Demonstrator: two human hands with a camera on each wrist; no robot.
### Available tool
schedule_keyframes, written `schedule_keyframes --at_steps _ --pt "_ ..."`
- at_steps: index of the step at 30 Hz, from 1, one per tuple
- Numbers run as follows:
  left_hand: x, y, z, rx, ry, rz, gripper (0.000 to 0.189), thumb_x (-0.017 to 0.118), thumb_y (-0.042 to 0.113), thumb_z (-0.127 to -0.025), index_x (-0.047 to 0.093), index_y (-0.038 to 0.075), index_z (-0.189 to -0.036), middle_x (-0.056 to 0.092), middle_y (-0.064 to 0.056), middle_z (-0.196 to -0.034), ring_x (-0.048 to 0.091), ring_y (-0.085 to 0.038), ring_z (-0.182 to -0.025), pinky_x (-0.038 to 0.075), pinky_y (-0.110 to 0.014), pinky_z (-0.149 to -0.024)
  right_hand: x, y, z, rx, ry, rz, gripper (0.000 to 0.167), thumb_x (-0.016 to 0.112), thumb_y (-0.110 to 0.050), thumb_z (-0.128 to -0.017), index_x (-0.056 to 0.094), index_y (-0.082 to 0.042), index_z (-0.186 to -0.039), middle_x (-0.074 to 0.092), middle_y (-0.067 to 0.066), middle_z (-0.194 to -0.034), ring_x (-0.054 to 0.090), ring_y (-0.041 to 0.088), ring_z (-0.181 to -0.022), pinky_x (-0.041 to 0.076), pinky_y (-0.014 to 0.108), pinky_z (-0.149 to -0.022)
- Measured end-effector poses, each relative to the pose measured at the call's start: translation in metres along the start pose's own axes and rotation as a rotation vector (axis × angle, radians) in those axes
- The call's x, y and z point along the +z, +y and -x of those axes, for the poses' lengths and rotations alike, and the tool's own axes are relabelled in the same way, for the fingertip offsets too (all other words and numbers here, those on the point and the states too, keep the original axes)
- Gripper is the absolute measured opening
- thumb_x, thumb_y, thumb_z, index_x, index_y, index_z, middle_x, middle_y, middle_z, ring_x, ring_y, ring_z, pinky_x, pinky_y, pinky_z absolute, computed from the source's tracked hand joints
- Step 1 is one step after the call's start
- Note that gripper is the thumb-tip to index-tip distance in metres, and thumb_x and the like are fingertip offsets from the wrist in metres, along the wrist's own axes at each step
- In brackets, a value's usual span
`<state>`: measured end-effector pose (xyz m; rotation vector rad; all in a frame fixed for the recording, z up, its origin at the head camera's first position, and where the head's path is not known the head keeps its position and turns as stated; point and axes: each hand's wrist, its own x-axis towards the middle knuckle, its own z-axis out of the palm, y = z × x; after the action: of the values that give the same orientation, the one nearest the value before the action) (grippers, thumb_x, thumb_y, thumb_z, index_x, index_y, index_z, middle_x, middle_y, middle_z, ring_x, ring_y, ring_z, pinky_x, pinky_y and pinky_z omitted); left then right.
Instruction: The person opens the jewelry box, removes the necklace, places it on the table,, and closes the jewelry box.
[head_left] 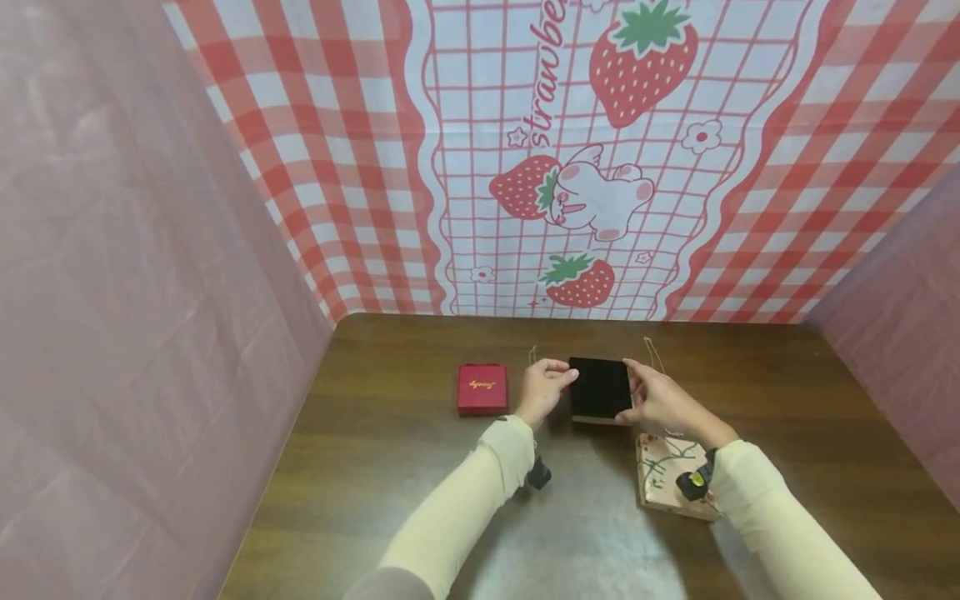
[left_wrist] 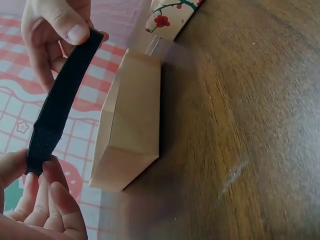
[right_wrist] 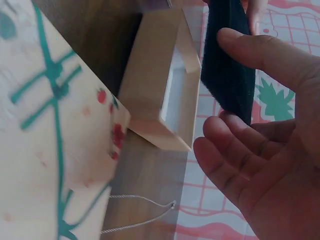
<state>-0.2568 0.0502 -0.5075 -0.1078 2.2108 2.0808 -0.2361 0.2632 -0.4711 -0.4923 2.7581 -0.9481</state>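
Both hands hold a flat black velvety pad (head_left: 600, 388), one at each side. My left hand (head_left: 543, 392) pinches its left edge between thumb and fingers. On the opposite edge, my right hand (head_left: 662, 402) has its thumb on one face and fingertips at the other. Below the pad stands an open tan cardboard box (left_wrist: 132, 107), apart from it in both wrist views. Something pale shows inside that box in the right wrist view. Near my right wrist lies a cream lid-like piece (head_left: 663, 475) with green branches and red blossoms.
A red box (head_left: 482, 390) with gold lettering lies left of my left hand. Thin cord loops (right_wrist: 145, 202) lie by the patterned piece and behind the hands. The brown wooden table (head_left: 390, 467) meets a strawberry-print cloth (head_left: 480, 208) at the back.
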Motion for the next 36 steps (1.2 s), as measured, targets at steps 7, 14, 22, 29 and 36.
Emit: schedule_keyframes --at_steps 7,14,22,29,36 --pt "0.003 -0.002 -0.004 0.035 -0.053 -0.043 0.028 0.072 0.009 -0.086 0.07 0.001 -0.113 0.073 -0.014 -0.099 0.066 -0.009 -0.08 0.054 -0.02 -0.069 -0.009 0.004 -0.005 0.061 -0.024 -0.034 0.105 0.084 -0.014 -0.071 0.02 0.01 -0.15 0.054 0.012 -0.094 0.051 0.015 -0.072 0.044 0.026 -0.061" --pt "0.007 -0.005 -0.003 0.067 -0.101 -0.202 0.04 0.075 0.005 -0.081 0.067 0.003 -0.121 0.073 -0.012 -0.095 0.063 -0.007 -0.081 0.05 -0.016 -0.069 -0.007 0.014 -0.01 0.065 -0.035 -0.04 0.105 0.084 -0.014 -0.07 0.02 0.014 -0.147 0.053 0.016 -0.095 0.05 0.014 -0.071 0.044 0.026 -0.061" --pt "0.011 -0.007 -0.004 0.046 -0.109 -0.296 0.048 0.076 0.005 -0.08 0.065 0.006 -0.126 0.071 -0.006 -0.088 0.058 -0.006 -0.079 0.049 -0.018 -0.074 -0.004 0.022 -0.016 0.066 -0.057 -0.036 0.102 0.085 -0.014 -0.07 0.023 0.017 -0.145 0.048 0.012 -0.091 0.045 0.015 -0.074 0.039 0.027 -0.063" --pt "0.012 -0.008 -0.003 0.05 -0.103 -0.367 0.046 0.077 0.007 -0.08 0.065 0.003 -0.124 0.072 -0.007 -0.089 0.061 -0.01 -0.08 0.051 -0.021 -0.077 -0.002 0.027 -0.02 0.069 -0.079 -0.029 0.098 0.085 -0.013 -0.07 0.027 0.017 -0.143 0.047 0.011 -0.091 0.045 0.016 -0.078 0.039 0.027 -0.066" --pt "0.013 -0.008 -0.003 0.078 -0.088 -0.446 0.048 0.077 0.012 -0.081 0.064 0.004 -0.126 0.072 -0.004 -0.088 0.063 -0.013 -0.085 0.051 -0.026 -0.086 -0.002 0.028 -0.023 0.049 -0.081 -0.008 0.093 0.083 -0.012 -0.07 0.031 0.015 -0.142 0.051 0.016 -0.093 0.047 0.018 -0.08 0.041 0.03 -0.068"
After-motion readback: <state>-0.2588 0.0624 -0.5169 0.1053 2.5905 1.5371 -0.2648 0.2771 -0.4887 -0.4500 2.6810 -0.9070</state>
